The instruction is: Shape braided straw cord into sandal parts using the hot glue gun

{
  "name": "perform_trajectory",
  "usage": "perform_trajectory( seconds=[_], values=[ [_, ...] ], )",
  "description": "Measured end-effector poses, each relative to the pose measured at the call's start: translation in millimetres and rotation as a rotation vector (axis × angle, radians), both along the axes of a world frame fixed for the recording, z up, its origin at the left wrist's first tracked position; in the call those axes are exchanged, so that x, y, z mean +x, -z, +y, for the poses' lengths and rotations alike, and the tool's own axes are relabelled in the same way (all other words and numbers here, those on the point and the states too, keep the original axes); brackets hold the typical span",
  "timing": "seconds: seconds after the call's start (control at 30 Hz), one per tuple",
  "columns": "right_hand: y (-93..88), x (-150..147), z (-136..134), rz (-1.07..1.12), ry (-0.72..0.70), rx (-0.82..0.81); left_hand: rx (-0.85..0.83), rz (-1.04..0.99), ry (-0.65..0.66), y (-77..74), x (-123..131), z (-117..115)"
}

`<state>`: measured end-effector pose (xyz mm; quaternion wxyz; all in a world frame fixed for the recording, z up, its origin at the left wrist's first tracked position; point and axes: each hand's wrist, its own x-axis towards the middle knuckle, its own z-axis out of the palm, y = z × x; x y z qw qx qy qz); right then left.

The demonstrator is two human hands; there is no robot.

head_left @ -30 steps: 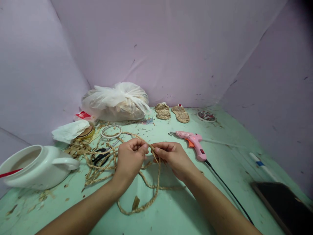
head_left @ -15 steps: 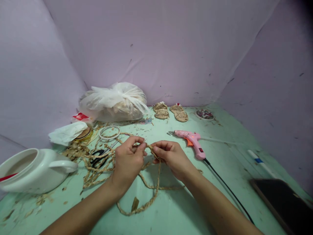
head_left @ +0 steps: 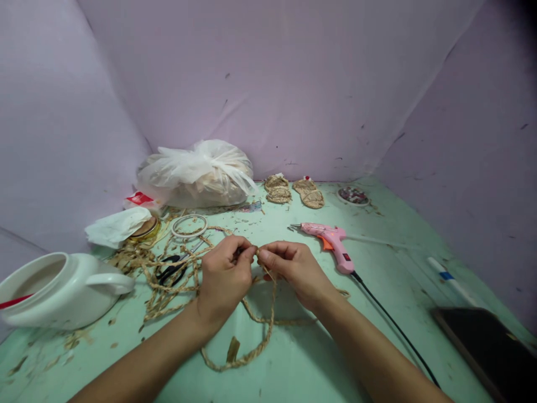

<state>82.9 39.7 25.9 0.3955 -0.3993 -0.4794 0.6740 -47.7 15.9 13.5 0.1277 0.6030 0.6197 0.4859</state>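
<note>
A braided straw rope (head_left: 255,341) loops across the green table (head_left: 302,364) and rises between my hands. My left hand (head_left: 224,277) pinches the rope with thumb and fingers closed. My right hand (head_left: 293,268) also pinches it, fingertips nearly touching the left hand's. A tangle of the same rope (head_left: 168,280) lies to the left, over black scissors (head_left: 170,270).
A pink glue gun (head_left: 331,243) with a black cord (head_left: 394,327) lies right of my hands. A white pot (head_left: 59,291) lies at the left, a plastic bag (head_left: 197,173) and small woven sandals (head_left: 296,193) at the back, a dark tablet (head_left: 490,350) at the right.
My two hands have drawn closer together on the rope, so the fingertips nearly meet. The view has shifted slightly.
</note>
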Motion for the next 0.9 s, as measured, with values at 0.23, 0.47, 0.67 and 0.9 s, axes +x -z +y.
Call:
perform_trajectory(
  seconds=[0.23,0.47,0.67,0.9],
  values=[
    [4.2,-1.9,1.8,-0.092,0.155,0.022,0.095,0.061,0.04,-6.7,0.5,-1.4],
    [5.0,-1.3,3.8,-0.096,0.281,-0.002,-0.177,-0.282,0.114,-25.8,8.4,-8.4],
    [0.6,-4.6,-0.8,-0.166,0.256,0.059,-0.495,-0.805,0.153,-17.0,11.2,-0.6],
    [3.7,-5.3,-1.9,-0.27,0.228,0.226,-0.516,-0.871,0.079,-18.5,11.9,0.6]
  ],
)
